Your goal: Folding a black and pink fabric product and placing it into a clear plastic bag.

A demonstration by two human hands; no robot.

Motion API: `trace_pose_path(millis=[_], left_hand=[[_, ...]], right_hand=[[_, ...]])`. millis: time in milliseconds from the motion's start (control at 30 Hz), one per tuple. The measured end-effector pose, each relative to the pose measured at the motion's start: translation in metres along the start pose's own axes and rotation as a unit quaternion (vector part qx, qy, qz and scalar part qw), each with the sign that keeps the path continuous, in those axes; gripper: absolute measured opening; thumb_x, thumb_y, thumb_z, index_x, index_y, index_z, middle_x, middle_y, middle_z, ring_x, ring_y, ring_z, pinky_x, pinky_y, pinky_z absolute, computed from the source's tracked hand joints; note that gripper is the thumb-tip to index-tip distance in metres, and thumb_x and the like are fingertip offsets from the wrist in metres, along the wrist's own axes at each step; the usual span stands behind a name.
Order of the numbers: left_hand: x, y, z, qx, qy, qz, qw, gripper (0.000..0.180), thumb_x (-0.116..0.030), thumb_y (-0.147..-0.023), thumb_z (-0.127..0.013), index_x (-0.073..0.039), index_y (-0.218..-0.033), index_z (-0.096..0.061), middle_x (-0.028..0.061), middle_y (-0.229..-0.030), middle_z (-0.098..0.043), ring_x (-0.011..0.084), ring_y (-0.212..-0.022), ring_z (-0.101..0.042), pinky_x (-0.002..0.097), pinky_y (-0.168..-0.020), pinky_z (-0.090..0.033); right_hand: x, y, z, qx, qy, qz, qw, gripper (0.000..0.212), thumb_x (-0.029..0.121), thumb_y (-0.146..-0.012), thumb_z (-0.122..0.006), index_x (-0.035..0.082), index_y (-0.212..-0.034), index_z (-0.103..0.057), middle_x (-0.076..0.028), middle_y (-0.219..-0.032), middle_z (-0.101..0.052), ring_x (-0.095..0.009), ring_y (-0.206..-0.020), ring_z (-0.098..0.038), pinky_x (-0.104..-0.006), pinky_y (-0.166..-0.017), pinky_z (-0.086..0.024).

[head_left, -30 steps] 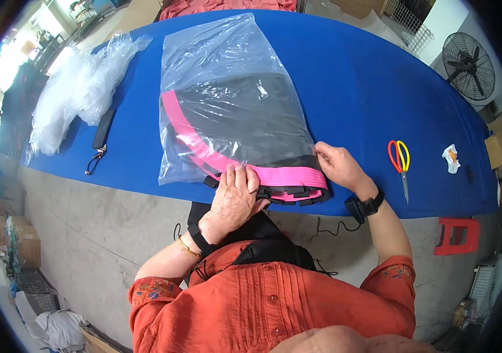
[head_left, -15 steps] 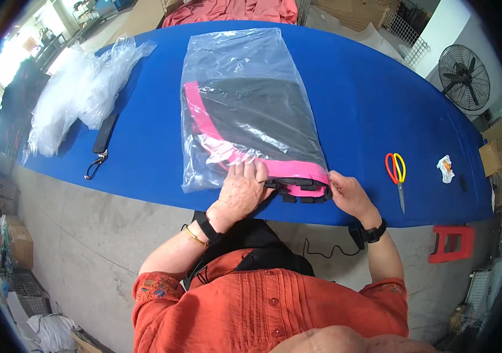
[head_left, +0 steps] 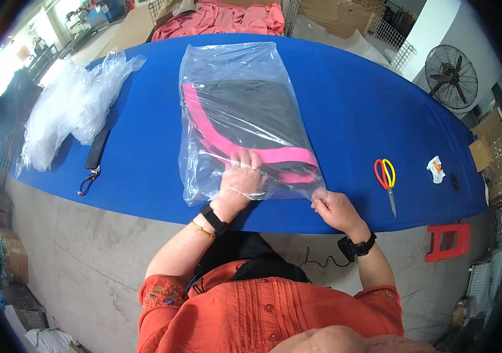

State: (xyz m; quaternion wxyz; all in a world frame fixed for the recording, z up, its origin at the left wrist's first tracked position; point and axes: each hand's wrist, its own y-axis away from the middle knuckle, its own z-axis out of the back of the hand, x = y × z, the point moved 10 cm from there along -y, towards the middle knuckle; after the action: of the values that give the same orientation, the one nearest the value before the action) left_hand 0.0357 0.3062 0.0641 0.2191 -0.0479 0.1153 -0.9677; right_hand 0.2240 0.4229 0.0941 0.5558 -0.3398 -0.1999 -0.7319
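Observation:
A clear plastic bag [head_left: 233, 57] lies on the blue table, with a folded black fabric piece with pink trim [head_left: 257, 106] inside it. My left hand [head_left: 242, 175] rests on the pink band at the near end, fingers stretched out; the bag's edge crosses over its back, so it appears to be inside the mouth. At the near right corner, my right hand [head_left: 334, 210] is closed in a pinch on the bag's edge. Scissors with red and yellow handles [head_left: 386, 175] lie to the right of that hand.
A heap of clear plastic bags [head_left: 71, 112] covers the table's left side, beside a black strap with a cord loop [head_left: 98, 150]. Far right are a crumpled white wrapper [head_left: 436, 169] and a small black object [head_left: 454, 181]. A red stool [head_left: 448, 241] and black fan [head_left: 451, 78] stand beyond the edge.
The fabric's near end, with its black tabs, was bare at the bag's mouth and is now covered by plastic. My right hand has moved nearer to me, pulling the bag's edge along.

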Motion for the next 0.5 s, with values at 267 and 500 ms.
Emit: trace_pose_path(millis=[267,500], left_hand=[[-0.001,-0.02,-0.009,-0.022,-0.006,0.002,1.0,0.081,-0.051,-0.094,-0.065,0.009,-0.144,-0.045,0.0293,-0.145,-0.05,0.0483,-0.133,-0.048,0.0545,-0.107,-0.046],[-0.004,-0.035,-0.014,0.006,-0.011,0.005,1.0,0.079,-0.049,-0.098,-0.06,0.007,-0.15,-0.04,0.0252,-0.152,-0.046,0.0486,-0.14,-0.043,0.0545,-0.116,-0.038]], right_hand=[[0.011,0.007,-0.01,0.004,0.057,0.052,0.997,0.011,0.006,-0.1,-0.056,0.001,-0.091,-0.058,-0.014,-0.08,-0.067,-0.025,-0.078,-0.074,-0.0345,-0.067,-0.056],[0.013,0.016,-0.005,-0.025,0.095,0.033,0.995,0.011,0.008,-0.099,-0.058,0.002,-0.091,-0.06,-0.013,-0.079,-0.068,-0.031,-0.076,-0.073,-0.0377,-0.065,-0.055]])
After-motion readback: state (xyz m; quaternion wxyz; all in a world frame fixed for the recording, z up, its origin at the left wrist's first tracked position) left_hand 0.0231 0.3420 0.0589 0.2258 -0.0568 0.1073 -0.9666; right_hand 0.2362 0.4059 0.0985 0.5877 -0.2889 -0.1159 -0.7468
